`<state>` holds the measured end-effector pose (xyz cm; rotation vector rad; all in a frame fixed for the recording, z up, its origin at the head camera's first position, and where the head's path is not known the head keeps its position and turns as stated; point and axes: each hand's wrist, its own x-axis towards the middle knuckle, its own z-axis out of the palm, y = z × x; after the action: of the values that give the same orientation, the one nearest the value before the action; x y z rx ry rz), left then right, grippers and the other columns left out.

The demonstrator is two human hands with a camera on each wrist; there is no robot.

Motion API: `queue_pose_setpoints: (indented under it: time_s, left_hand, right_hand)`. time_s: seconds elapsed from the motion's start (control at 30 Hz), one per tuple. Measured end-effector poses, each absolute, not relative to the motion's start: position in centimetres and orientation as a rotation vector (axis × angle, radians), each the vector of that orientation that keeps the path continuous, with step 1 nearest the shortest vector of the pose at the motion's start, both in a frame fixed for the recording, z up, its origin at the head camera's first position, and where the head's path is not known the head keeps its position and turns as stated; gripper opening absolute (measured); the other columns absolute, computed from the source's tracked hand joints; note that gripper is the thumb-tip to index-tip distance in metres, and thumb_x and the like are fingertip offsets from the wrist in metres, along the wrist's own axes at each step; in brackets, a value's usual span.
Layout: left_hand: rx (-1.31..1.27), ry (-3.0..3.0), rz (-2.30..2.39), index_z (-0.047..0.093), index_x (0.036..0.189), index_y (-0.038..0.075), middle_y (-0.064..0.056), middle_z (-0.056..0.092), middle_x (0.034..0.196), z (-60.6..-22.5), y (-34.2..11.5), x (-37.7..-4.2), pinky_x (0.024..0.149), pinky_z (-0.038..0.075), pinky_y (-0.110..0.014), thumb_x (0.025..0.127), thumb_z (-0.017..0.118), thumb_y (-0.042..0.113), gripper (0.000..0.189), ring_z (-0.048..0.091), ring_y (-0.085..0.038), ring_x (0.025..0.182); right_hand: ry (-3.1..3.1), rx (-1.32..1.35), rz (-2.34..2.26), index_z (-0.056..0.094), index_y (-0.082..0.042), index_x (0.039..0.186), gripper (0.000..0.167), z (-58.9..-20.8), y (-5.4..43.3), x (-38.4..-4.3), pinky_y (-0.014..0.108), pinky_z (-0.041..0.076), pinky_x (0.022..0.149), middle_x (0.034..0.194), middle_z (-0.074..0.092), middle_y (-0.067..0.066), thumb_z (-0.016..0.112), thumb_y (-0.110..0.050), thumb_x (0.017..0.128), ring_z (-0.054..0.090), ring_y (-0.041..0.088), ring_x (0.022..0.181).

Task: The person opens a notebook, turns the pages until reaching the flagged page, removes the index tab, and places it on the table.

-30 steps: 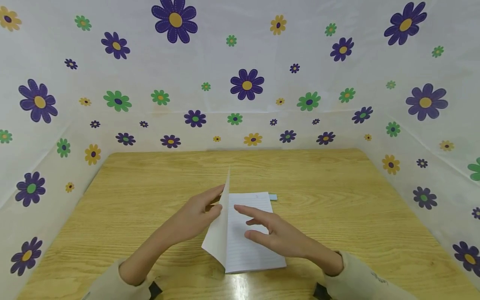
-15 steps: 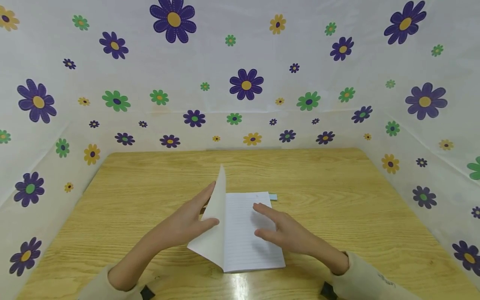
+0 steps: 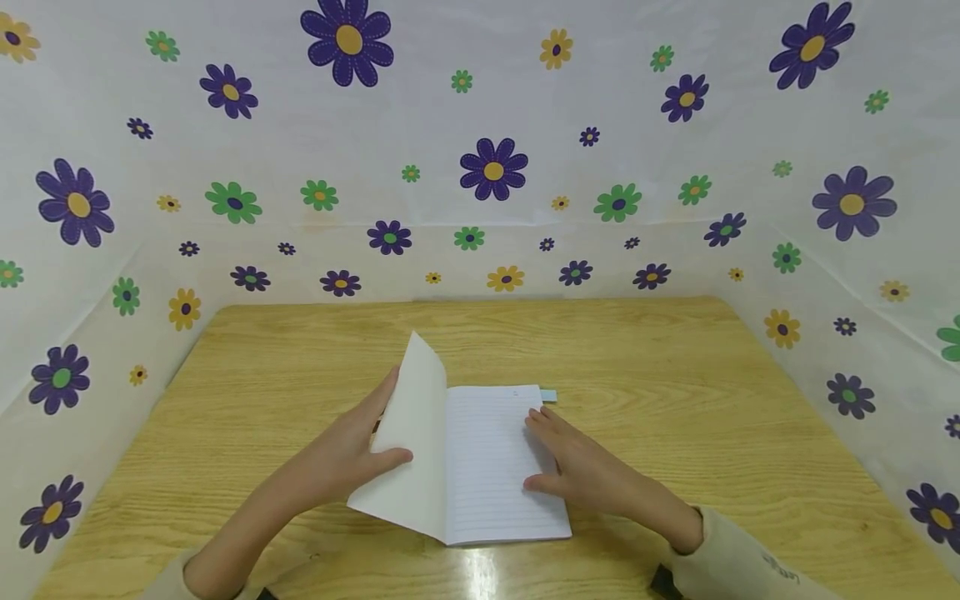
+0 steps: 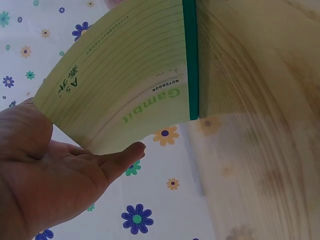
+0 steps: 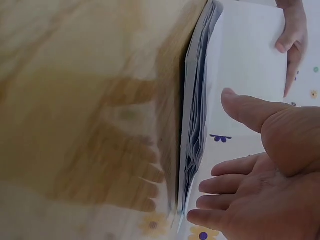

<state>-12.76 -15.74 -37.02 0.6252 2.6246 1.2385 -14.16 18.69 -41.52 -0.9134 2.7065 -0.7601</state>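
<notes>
A notebook with lined white pages [image 3: 491, 467] lies on the table, its front cover [image 3: 416, 437] raised and tilted to the left. My left hand [image 3: 337, 467] holds that cover at its free edge, thumb on the inner side and fingers behind. In the left wrist view the cover's outside [image 4: 135, 70] shows green "Gambit" lettering beside a dark green spine strip [image 4: 191, 60]. My right hand [image 3: 588, 467] is at the page's right edge, fingers extended and thumb over the paper. Seen from the right wrist, wavy page edges [image 5: 197, 105] run beside the spread right hand [image 5: 270, 175].
A light blue tab [image 3: 549, 396] sticks out at the notebook's top right corner. The glossy wood-grain table [image 3: 675, 375] reaches back to white sheeting [image 3: 420, 108] with printed flowers, which also rises on both sides.
The left hand has swung the cover leftward and lower, so more of its inner face shows. My right hand has moved right, from above the page to its right edge.
</notes>
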Motion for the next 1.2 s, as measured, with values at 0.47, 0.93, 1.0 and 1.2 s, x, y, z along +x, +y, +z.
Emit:
queue_pose_setpoints:
  time_s: [0.47,0.93,1.0,1.2]
  left_hand:
    - [0.526,2.767,1.087,0.006,0.159,-0.013,-0.031,0.015,0.166,-38.7,-17.4,-12.2,0.118,0.027,-0.061,0.095,0.077,0.019,0.101,0.026,-0.047,0.15]
    - [0.339,2.746,0.893,0.005,0.158,-0.016,-0.033,0.012,0.166,-40.8,-17.8,-11.9,0.119,0.024,-0.061,0.093,0.079,0.031,0.108,0.021,-0.048,0.151]
    - [0.326,2.744,0.872,0.006,0.158,-0.016,-0.033,0.013,0.165,-41.1,-17.7,-11.9,0.119,0.026,-0.061,0.093,0.079,0.032,0.108,0.023,-0.048,0.151]
    - [0.296,2.732,0.808,0.007,0.157,-0.017,-0.036,0.014,0.164,-41.8,-17.7,-12.0,0.118,0.029,-0.061,0.092,0.079,0.036,0.111,0.026,-0.049,0.149]
  right_hand:
    - [2.687,-0.839,-0.655,0.036,0.016,0.151,0.093,-42.0,19.6,-14.1,0.062,0.022,0.12,0.162,0.025,0.034,0.079,-0.04,0.091,0.02,0.049,0.152]
    - [2.707,-0.804,-0.604,0.037,0.016,0.15,0.096,-42.0,20.6,-14.4,0.064,0.023,0.119,0.162,0.025,0.034,0.079,-0.045,0.09,0.021,0.049,0.152]
    - [2.718,-0.798,-0.589,0.038,0.017,0.15,0.096,-41.9,20.7,-14.4,0.064,0.024,0.119,0.162,0.026,0.034,0.079,-0.046,0.089,0.022,0.049,0.151]
    - [2.732,-0.788,-0.568,0.039,0.016,0.15,0.097,-41.9,20.9,-14.5,0.063,0.024,0.119,0.161,0.027,0.034,0.079,-0.047,0.089,0.024,0.049,0.151]
